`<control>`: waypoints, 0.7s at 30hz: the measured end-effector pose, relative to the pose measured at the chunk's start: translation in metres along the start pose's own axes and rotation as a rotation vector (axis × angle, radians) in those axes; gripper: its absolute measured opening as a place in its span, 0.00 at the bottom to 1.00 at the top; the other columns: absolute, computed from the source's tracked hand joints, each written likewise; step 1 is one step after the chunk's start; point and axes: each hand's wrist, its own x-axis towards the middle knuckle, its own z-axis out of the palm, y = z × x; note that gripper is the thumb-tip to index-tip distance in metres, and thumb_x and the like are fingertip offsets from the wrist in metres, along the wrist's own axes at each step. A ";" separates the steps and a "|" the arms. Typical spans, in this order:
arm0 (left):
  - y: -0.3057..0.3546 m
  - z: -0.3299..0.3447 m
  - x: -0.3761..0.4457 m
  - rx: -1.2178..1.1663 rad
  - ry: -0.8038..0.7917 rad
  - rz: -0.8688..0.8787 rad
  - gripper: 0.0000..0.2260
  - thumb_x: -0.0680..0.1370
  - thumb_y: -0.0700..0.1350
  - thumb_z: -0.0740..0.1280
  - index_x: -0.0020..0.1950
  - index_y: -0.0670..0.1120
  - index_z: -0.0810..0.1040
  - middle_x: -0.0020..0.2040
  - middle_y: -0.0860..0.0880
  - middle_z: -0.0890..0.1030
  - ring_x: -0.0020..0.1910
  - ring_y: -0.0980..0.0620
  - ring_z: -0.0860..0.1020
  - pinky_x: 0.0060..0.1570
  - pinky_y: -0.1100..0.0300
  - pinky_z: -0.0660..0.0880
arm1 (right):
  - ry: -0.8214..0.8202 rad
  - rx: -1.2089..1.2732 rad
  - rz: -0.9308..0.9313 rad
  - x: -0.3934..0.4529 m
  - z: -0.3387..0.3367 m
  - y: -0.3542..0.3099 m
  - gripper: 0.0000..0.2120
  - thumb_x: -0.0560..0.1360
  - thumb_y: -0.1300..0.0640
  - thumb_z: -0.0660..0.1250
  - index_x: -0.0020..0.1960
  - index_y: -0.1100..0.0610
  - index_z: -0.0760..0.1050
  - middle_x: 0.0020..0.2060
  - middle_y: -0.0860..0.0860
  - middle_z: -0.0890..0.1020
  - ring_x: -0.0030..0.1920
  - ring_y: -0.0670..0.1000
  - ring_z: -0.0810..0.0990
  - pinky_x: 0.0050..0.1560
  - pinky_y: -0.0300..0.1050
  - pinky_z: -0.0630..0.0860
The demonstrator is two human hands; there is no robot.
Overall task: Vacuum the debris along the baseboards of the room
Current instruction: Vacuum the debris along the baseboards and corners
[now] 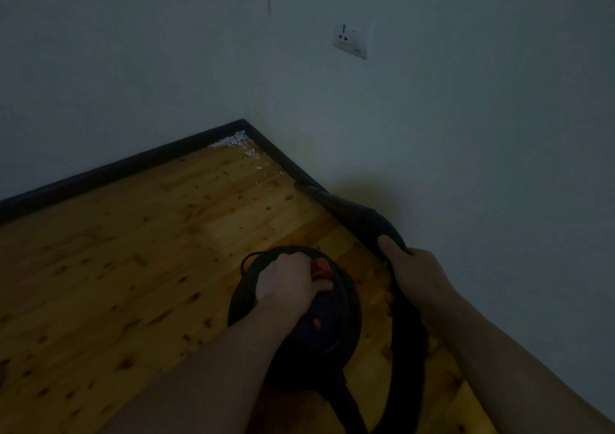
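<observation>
A round black vacuum cleaner [319,327] with a red switch sits on the wooden floor below me. My left hand [289,284] grips its top handle. My right hand [416,274] holds the black nozzle [352,214], whose tip lies against the dark baseboard [283,161] on the right wall. The black hose [409,350] runs back from the nozzle past my right forearm. White debris [234,139] is piled in the room's corner, with a few scattered bits [253,154] along the right baseboard ahead of the nozzle tip.
Two pale walls meet at the corner, each edged by a dark baseboard [109,171]. A white wall socket [351,39] sits above on the right wall. The knotty wooden floor [133,250] spreads out to the left. The room is dim.
</observation>
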 end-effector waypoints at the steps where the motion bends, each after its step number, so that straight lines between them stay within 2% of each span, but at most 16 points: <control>1: 0.000 0.001 0.000 -0.005 -0.004 -0.002 0.23 0.73 0.68 0.72 0.57 0.52 0.82 0.51 0.51 0.82 0.48 0.49 0.81 0.42 0.54 0.77 | -0.003 -0.005 0.002 0.002 0.002 -0.001 0.22 0.82 0.42 0.65 0.40 0.59 0.71 0.26 0.53 0.72 0.29 0.55 0.73 0.36 0.52 0.74; 5: -0.007 -0.004 0.010 -0.013 -0.019 -0.014 0.23 0.72 0.68 0.72 0.56 0.51 0.81 0.50 0.52 0.82 0.48 0.50 0.81 0.46 0.52 0.80 | -0.012 -0.004 0.013 0.017 0.009 -0.009 0.22 0.83 0.42 0.64 0.41 0.60 0.72 0.25 0.53 0.73 0.25 0.54 0.74 0.31 0.48 0.76; 12: -0.028 -0.017 0.033 -0.003 0.001 -0.025 0.23 0.72 0.68 0.72 0.53 0.51 0.81 0.48 0.52 0.82 0.47 0.49 0.81 0.46 0.52 0.79 | -0.020 0.005 0.033 0.043 0.026 -0.023 0.22 0.82 0.41 0.65 0.42 0.59 0.72 0.28 0.54 0.72 0.31 0.56 0.73 0.37 0.52 0.74; 15: -0.036 -0.022 0.041 -0.012 -0.008 -0.027 0.23 0.72 0.68 0.72 0.54 0.51 0.81 0.49 0.52 0.82 0.47 0.50 0.81 0.44 0.54 0.77 | -0.023 0.002 0.025 0.052 0.038 -0.028 0.22 0.82 0.41 0.65 0.40 0.58 0.70 0.28 0.55 0.72 0.31 0.55 0.73 0.38 0.52 0.73; 21: -0.053 -0.032 0.058 -0.006 -0.005 -0.026 0.21 0.72 0.68 0.73 0.47 0.51 0.80 0.44 0.52 0.81 0.44 0.50 0.79 0.39 0.55 0.74 | -0.019 -0.036 -0.008 0.067 0.063 -0.037 0.24 0.81 0.39 0.65 0.39 0.58 0.69 0.28 0.55 0.72 0.32 0.55 0.74 0.37 0.52 0.73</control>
